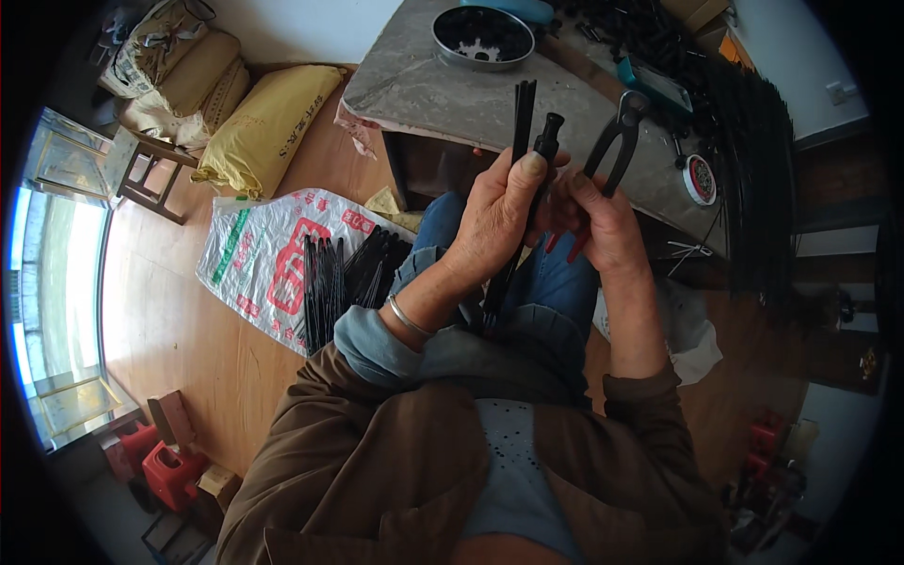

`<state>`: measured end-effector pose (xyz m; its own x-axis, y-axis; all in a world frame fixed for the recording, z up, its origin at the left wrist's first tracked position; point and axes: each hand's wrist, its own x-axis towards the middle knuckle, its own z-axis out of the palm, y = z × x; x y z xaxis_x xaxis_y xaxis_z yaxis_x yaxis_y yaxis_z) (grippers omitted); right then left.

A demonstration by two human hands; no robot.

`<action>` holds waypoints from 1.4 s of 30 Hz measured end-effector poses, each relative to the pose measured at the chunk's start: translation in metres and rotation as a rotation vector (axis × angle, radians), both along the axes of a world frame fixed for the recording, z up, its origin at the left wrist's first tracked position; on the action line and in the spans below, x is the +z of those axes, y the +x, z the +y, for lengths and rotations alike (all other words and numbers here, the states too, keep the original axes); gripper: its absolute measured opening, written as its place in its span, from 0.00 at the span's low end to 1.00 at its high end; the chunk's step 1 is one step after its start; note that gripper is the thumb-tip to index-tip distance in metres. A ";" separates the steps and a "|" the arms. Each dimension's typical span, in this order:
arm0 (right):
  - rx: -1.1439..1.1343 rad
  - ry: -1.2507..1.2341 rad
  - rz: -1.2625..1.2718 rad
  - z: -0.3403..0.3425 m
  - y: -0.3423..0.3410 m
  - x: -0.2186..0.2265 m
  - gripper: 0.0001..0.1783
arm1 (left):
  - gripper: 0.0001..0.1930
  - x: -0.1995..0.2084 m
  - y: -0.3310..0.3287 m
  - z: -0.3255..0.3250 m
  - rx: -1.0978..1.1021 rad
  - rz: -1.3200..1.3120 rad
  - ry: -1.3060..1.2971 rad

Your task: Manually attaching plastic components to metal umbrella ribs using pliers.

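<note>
My left hand (494, 217) is closed around several thin black rods (524, 108), whose upper ends stand above the thumb. Under that thumb is a black stepped cylindrical piece (549, 135), its narrow neck pointing up. Pincers (634, 107) with dark arms and red grip ends are in my right hand (607, 226), jaws upward and away from the rods. The right fingers curl close to the left hand, and whether they also touch the rods is hidden. The rods' lower ends run down between my knees in blue jeans.
Before me stands a grey stone-patterned table (405, 80) with a metal bowl (482, 66) of black parts, a round tin (699, 179) and heaped black pieces. Black rods (325, 292) lie on a white printed sack (268, 250) at left. Beyond is a full yellow sack (268, 137).
</note>
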<state>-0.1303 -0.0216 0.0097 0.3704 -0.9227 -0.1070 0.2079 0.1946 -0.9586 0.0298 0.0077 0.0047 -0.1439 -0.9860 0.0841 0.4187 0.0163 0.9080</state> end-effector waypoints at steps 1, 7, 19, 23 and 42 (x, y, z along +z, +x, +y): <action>0.007 -0.036 0.049 0.001 0.002 0.000 0.19 | 0.28 -0.001 0.001 -0.001 -0.012 0.000 -0.017; 0.052 -0.093 0.085 0.007 0.010 0.011 0.19 | 0.29 -0.004 -0.001 -0.004 -0.014 0.011 -0.035; -0.017 -0.103 0.147 0.008 0.012 0.009 0.18 | 0.22 -0.004 -0.003 -0.003 0.009 0.093 -0.019; -0.006 -0.107 0.114 0.007 0.012 0.005 0.19 | 0.22 -0.004 -0.005 -0.003 0.046 0.080 -0.046; -0.155 -0.085 0.100 0.018 0.022 0.006 0.17 | 0.21 -0.003 -0.007 -0.001 0.033 0.112 -0.017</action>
